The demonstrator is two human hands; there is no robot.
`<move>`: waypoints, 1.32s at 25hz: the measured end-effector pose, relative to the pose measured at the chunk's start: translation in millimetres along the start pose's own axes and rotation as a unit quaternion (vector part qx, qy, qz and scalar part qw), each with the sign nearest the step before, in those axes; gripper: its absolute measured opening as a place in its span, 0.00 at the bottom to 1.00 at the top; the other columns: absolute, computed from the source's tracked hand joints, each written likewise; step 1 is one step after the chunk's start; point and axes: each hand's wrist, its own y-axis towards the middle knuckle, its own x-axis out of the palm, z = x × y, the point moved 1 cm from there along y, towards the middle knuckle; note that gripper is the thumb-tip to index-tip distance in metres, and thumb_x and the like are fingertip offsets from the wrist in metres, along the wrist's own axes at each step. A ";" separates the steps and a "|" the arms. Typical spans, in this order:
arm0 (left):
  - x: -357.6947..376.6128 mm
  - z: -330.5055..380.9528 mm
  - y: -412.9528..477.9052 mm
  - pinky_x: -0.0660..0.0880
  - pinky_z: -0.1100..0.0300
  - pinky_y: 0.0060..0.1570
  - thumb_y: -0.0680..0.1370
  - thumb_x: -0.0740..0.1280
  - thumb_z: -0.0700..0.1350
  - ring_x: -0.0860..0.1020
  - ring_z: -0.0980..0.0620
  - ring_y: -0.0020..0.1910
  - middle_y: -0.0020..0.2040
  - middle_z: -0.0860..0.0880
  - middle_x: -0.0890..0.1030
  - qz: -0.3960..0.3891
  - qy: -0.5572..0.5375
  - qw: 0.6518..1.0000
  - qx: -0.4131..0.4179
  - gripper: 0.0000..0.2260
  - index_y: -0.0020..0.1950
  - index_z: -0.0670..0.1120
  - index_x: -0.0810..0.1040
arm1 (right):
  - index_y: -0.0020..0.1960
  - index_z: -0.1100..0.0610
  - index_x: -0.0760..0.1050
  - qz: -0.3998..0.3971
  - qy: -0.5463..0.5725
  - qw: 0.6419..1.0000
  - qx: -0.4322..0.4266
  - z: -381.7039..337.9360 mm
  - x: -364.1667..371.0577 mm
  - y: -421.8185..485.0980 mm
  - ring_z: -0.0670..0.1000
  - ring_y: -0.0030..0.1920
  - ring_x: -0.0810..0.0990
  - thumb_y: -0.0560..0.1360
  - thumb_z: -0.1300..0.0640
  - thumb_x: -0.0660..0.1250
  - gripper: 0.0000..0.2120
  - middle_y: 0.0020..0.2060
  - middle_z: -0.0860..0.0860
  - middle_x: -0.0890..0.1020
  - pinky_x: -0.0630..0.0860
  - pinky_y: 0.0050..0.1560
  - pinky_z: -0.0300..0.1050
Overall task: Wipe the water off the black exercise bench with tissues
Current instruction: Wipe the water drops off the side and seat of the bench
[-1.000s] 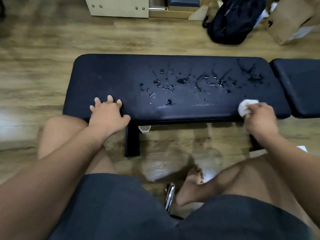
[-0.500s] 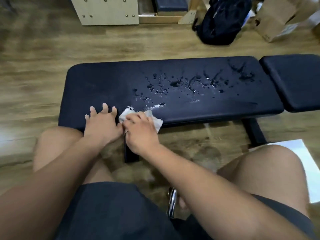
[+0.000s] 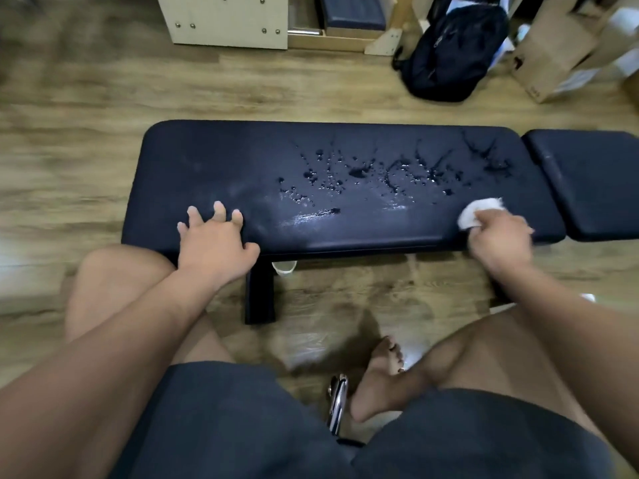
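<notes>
Wooden floor [image 3: 86,160] blurs at the left; a black backpack [image 3: 449,53] and cardboard box [image 3: 553,53] behind are cut off at the top; the black exercise bench [image 3: 214,160] lies crosswise, water [image 3: 359,172] beaded over its middle and right; the left hand [image 3: 214,243] rests on its near-left edge, fingers spread; the right hand [image 3: 501,236], fingertips hidden, clutches a wadded white tissue [image 3: 479,212] at the near-right edge.

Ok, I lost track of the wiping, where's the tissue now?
In the head view, the tissue is gripped in the right hand at the right end of the bench, near its front edge.
</notes>
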 end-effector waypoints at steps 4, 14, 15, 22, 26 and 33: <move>-3.1 3.6 -0.8 0.64 0.38 0.66 0.77 0.60 0.57 0.59 0.28 0.70 0.76 0.42 0.61 -0.005 0.001 1.000 -0.004 0.29 0.75 0.45 0.64 | 0.58 0.59 0.79 0.001 0.116 0.980 -0.162 -125.8 46.3 -83.3 0.62 0.61 0.73 0.67 0.58 0.59 0.22 0.60 0.58 0.79 0.66 0.67 0.53; 12.9 -11.6 -5.6 0.49 0.37 0.75 0.76 0.59 0.70 0.43 0.31 0.77 0.82 0.47 0.43 -0.020 -0.026 0.999 0.037 0.43 0.82 0.51 0.44 | 0.61 0.58 0.79 -0.065 0.099 0.918 -0.379 -22.7 37.6 -30.2 0.59 0.66 0.74 0.69 0.58 0.60 0.21 0.65 0.56 0.76 0.67 0.69 0.48; 14.8 -13.3 -4.9 0.48 0.37 0.75 0.75 0.60 0.70 0.43 0.31 0.77 0.82 0.47 0.42 -0.019 -0.024 0.999 0.036 0.44 0.82 0.51 0.43 | 0.63 0.58 0.78 -0.059 0.096 0.948 -0.298 14.6 27.2 -10.5 0.58 0.66 0.73 0.71 0.58 0.61 0.21 0.66 0.57 0.76 0.64 0.70 0.45; 10.4 -6.3 -3.4 0.50 0.35 0.74 0.73 0.66 0.68 0.44 0.28 0.76 0.82 0.44 0.40 -0.047 0.002 0.999 0.023 0.49 0.82 0.49 0.42 | 0.68 0.58 0.72 -0.107 0.023 0.991 0.077 78.9 -12.2 60.1 0.64 0.65 0.70 0.72 0.63 0.60 0.24 0.66 0.62 0.74 0.68 0.66 0.51; 6.9 -1.6 -4.7 0.48 0.34 0.74 0.73 0.66 0.68 0.43 0.28 0.77 0.82 0.44 0.39 -0.051 -0.007 0.999 0.014 0.50 0.82 0.48 0.42 | 0.65 0.59 0.73 -0.014 0.058 0.997 -0.049 -50.4 29.1 -23.3 0.61 0.66 0.68 0.68 0.59 0.54 0.26 0.65 0.59 0.74 0.60 0.70 0.56; -0.7 -4.3 -9.9 0.49 0.36 0.75 0.74 0.67 0.64 0.42 0.30 0.78 0.82 0.45 0.40 -0.068 -0.033 0.997 0.015 0.47 0.82 0.50 0.42 | 0.70 0.51 0.71 -0.143 0.153 0.886 -0.414 -203.3 41.0 -138.3 0.51 0.76 0.57 0.74 0.59 0.62 0.24 0.74 0.48 0.66 0.52 0.76 0.49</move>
